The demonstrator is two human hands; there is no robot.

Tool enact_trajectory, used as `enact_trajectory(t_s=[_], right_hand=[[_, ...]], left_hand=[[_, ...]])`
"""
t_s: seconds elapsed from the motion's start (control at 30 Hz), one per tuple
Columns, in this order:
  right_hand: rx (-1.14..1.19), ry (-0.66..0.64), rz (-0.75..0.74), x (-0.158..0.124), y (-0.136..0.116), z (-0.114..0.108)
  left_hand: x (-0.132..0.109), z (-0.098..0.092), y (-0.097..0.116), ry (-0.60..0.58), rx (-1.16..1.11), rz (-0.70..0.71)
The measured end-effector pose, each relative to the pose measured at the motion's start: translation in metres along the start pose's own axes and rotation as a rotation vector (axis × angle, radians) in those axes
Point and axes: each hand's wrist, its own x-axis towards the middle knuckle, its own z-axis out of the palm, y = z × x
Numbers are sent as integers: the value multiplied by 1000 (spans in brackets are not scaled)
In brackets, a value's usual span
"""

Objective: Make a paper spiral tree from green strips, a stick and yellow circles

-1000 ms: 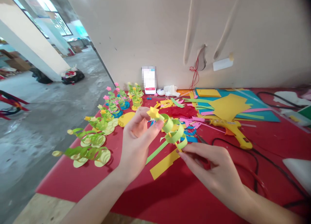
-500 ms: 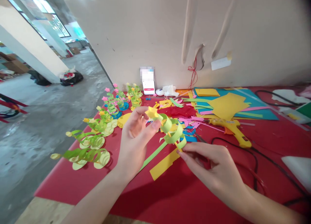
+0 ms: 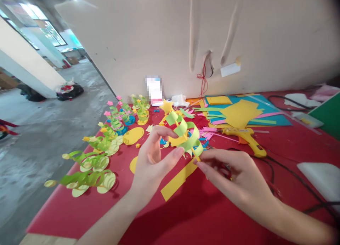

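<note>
A paper tree (image 3: 183, 131), a green spiral strip on a thin yellow stick topped with a yellow star (image 3: 166, 106), is held above the red table (image 3: 202, 213). My right hand (image 3: 239, 183) pinches the bottom of the stick between thumb and forefinger. My left hand (image 3: 154, 160) is beside the spiral, thumb and fingers curled around its lower coil and touching the green strip. A yellow paper strip (image 3: 177, 180) lies on the table under both hands.
Several finished green spiral trees (image 3: 90, 167) stand in a row along the table's left edge. A yellow glue gun (image 3: 245, 137) with a black cord lies to the right. Coloured paper sheets (image 3: 240, 114) and scraps lie behind, a beige board wall beyond. Concrete floor lies left.
My left hand has slid from the star down to the lower coil. The tree now stands more upright, and the head view has shifted.
</note>
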Motion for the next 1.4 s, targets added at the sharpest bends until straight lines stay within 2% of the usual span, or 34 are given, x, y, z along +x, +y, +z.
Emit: enact_trajectory(t_s=[0.27, 0.9, 1.4], right_hand=[[-44, 9, -18, 0, -1, 0], [-40, -2, -37, -2, -1, 4], [-52, -34, -22, -3, -2, 6]], left_hand=[[-3, 4, -2, -26, 6, -120], [-2, 11, 1, 5, -17, -92], [-6, 9, -1, 43, -11, -193]])
